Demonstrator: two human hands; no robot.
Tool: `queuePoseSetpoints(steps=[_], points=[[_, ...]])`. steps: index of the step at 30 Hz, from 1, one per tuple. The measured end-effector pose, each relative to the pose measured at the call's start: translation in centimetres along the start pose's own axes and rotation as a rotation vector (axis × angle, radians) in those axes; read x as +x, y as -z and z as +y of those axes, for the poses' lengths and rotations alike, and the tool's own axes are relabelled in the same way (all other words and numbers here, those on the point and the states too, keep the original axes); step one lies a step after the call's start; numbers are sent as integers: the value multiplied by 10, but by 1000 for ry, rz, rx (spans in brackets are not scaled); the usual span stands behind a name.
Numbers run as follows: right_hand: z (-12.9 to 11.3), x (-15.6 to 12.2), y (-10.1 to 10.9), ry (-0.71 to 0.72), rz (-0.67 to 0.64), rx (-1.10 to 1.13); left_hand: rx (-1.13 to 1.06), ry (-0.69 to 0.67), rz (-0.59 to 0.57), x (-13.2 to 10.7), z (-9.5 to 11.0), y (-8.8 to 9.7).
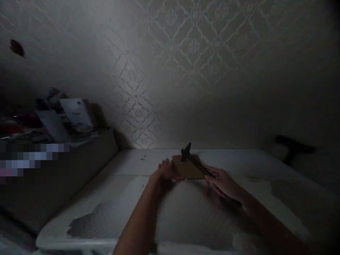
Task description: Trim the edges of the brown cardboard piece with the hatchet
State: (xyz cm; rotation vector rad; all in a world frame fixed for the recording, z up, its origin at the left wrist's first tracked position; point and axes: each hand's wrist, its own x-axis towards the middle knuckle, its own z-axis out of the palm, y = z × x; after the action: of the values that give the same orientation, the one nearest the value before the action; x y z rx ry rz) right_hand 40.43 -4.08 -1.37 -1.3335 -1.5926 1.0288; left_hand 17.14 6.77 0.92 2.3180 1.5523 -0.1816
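Observation:
In the dim head view, my right hand [221, 184] is wrapped round the handle of a dark hammer [198, 164]. The hammer's head is over a flat brown board [193, 173] on the table; whether it touches the board I cannot tell. My left hand [168, 170] holds the board at its left edge, with the thumb along the near left corner and the other fingers at the far left side. Small specks, too small to name, show on the board near the hammer head.
The white table [127, 163] has worn grey patches and meets a patterned wall [193, 71]. Several small dark bits [143, 158] lie left of the board. A cluttered cabinet [87, 156] with a white box [77, 112] stands left. A dark T-shaped object [293, 145] is at right.

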Motion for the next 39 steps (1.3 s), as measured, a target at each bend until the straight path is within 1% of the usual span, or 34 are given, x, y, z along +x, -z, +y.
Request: queuePoseSetpoints(steps=[7, 11, 15, 19, 22, 27, 31, 35, 39], points=[[-2, 0, 0, 6, 5, 14, 12, -2, 6, 3, -2, -2], [-2, 0, 0, 9, -14, 19, 26, 11, 14, 4, -2, -2], [0, 1, -1, 10, 17, 46, 12, 1, 3, 4, -2, -1], [-2, 1, -1, 16, -6, 47, 14, 13, 2, 3, -2, -1], [-4, 1, -1, 13, 14, 48, 16, 16, -1, 2, -1, -1], [0, 1, -1, 7, -6, 56, 11, 7, 7, 2, -1, -1], [3, 2, 0, 21, 28, 56, 11, 9, 4, 1, -1, 0], [1, 3, 0, 17, -13, 63, 14, 13, 4, 1, -1, -1], [-2, 2, -1, 4, -1, 66, 26, -3, 24, 2, -3, -3]])
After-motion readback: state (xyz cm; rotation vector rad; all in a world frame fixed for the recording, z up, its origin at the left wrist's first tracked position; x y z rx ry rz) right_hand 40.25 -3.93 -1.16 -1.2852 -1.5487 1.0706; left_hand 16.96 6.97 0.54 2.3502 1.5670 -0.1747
